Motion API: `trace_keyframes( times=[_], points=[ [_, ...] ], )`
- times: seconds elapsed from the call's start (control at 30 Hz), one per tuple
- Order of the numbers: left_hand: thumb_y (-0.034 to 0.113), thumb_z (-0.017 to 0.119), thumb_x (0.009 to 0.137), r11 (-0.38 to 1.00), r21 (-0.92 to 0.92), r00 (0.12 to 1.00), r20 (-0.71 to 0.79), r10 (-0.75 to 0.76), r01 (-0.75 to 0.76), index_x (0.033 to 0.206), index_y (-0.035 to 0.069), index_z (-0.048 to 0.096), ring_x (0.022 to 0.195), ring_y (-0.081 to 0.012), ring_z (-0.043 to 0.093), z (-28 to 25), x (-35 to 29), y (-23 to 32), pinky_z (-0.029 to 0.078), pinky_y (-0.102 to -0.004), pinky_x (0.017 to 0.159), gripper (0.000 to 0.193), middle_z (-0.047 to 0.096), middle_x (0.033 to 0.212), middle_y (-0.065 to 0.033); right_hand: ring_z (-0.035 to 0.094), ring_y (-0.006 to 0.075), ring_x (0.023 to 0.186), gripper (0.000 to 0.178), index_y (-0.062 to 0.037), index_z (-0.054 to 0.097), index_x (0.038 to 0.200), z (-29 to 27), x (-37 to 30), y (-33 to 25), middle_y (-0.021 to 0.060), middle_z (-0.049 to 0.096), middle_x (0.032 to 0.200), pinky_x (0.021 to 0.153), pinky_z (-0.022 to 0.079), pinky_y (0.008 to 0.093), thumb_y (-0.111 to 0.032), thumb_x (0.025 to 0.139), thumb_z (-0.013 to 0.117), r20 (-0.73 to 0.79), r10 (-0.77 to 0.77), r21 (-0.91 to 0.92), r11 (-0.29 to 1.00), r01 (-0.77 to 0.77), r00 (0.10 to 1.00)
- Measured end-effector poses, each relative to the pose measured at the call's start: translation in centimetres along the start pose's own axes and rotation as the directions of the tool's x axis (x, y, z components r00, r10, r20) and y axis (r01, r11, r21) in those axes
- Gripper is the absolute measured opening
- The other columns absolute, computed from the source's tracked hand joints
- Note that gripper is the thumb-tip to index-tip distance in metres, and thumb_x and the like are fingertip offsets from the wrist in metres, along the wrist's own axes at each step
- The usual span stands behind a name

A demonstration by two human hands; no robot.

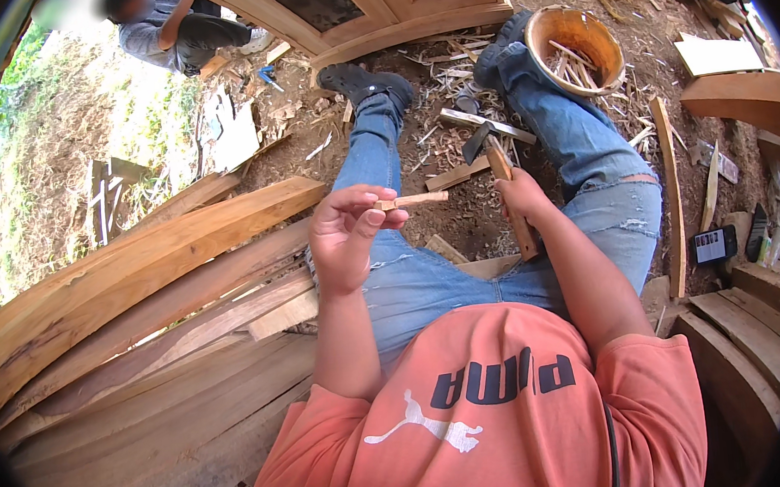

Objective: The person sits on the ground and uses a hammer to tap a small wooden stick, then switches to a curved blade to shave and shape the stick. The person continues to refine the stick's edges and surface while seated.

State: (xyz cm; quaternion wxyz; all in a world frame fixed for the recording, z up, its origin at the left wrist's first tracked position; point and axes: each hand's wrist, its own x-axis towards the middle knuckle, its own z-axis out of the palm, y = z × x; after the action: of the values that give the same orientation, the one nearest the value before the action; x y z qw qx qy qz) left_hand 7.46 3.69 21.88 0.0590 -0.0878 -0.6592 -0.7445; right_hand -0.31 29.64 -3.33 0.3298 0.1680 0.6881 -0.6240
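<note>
My left hand [345, 238] is raised over my left thigh, its thumb and fingers pinching a small pale wooden piece [421, 199]. That piece is short, with a thicker block-like end at the fingers and a narrow end pointing right. My right hand [525, 196] grips the wooden handle of a hatchet [500, 161] between my knees. Its dark metal head is at the far end, above the littered ground, and the handle's lower end comes down near a wooden block [489, 267]. The fingers of this hand are partly hidden behind the handle.
Long curved planks [149, 251] are stacked at my left. A bucket [612, 48] of wood scraps stands by my right leg. A panelled wooden frame [408, 30] rises ahead. A phone [715, 245] lies at right. Another person [172, 35] sits far left. Shavings cover the ground.
</note>
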Motion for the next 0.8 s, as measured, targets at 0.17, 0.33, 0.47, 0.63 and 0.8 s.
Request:
trace_keyframes(
  times=[0.17, 0.33, 0.47, 0.63, 0.8],
  points=[
    [0.005, 0.069, 0.107, 0.999, 0.018, 0.999, 0.002, 0.039, -0.039, 0.117, 0.002, 0.066, 0.101, -0.0265, 0.08, 1.9, 0.0, 1.6, 0.068, -0.0379, 0.087, 0.011, 0.074, 0.121, -0.0209, 0.061, 0.0222, 0.052, 0.023, 0.0009, 0.053, 0.119, 0.0, 0.0, -0.1, 0.0095, 0.06, 0.079, 0.047, 0.051, 0.0413, -0.016, 0.105, 0.061, 0.004, -0.013, -0.015, 1.0, 0.014, 1.0],
    [0.002, 0.065, 0.108, 0.987, 0.117, 0.994, 0.039, 0.105, -0.109, 0.115, 0.001, 0.064, 0.104, -0.0279, 0.079, 2.7, -0.2, 2.3, 0.067, -0.0387, 0.091, 0.007, 0.073, 0.124, -0.0217, 0.061, 0.0225, 0.051, 0.024, 0.0017, 0.054, 0.12, 0.1, 0.2, 0.1, 0.0097, 0.06, 0.078, 0.048, 0.052, 0.0416, -0.016, 0.105, 0.061, 0.006, -0.009, -0.008, 1.0, 0.009, 1.0],
    [0.001, 0.064, 0.108, 0.978, 0.148, 0.989, 0.057, 0.138, -0.145, 0.114, 0.001, 0.064, 0.106, -0.0284, 0.078, 3.2, -0.3, 2.8, 0.066, -0.0396, 0.093, 0.006, 0.072, 0.124, -0.022, 0.061, 0.0224, 0.051, 0.025, 0.0017, 0.054, 0.121, 0.1, 0.0, -0.1, 0.0095, 0.06, 0.078, 0.048, 0.052, 0.0414, -0.016, 0.105, 0.061, 0.001, -0.014, -0.021, 1.0, 0.014, 1.0],
    [0.001, 0.064, 0.108, 0.983, 0.127, 0.991, 0.049, 0.126, -0.132, 0.114, 0.001, 0.064, 0.107, -0.0281, 0.078, 3.3, -0.2, 2.8, 0.066, -0.0395, 0.094, 0.006, 0.072, 0.125, -0.022, 0.06, 0.022, 0.051, 0.025, 0.0012, 0.053, 0.12, 0.1, -0.2, -0.2, 0.0091, 0.059, 0.077, 0.048, 0.051, 0.0413, -0.016, 0.105, 0.062, -0.004, -0.002, -0.014, 1.0, 0.002, 1.0],
    [0.004, 0.065, 0.109, 0.992, 0.072, 0.994, 0.04, 0.097, -0.1, 0.115, 0.003, 0.063, 0.106, -0.0283, 0.078, 2.9, -0.3, 2.7, 0.066, -0.0382, 0.093, 0.007, 0.072, 0.124, -0.0216, 0.06, 0.0215, 0.051, 0.024, 0.0008, 0.053, 0.12, 0.2, -0.2, -0.2, 0.0086, 0.059, 0.077, 0.047, 0.051, 0.0414, -0.016, 0.105, 0.063, 0.009, 0.005, -0.004, 1.0, -0.004, 1.0]
  ],
)
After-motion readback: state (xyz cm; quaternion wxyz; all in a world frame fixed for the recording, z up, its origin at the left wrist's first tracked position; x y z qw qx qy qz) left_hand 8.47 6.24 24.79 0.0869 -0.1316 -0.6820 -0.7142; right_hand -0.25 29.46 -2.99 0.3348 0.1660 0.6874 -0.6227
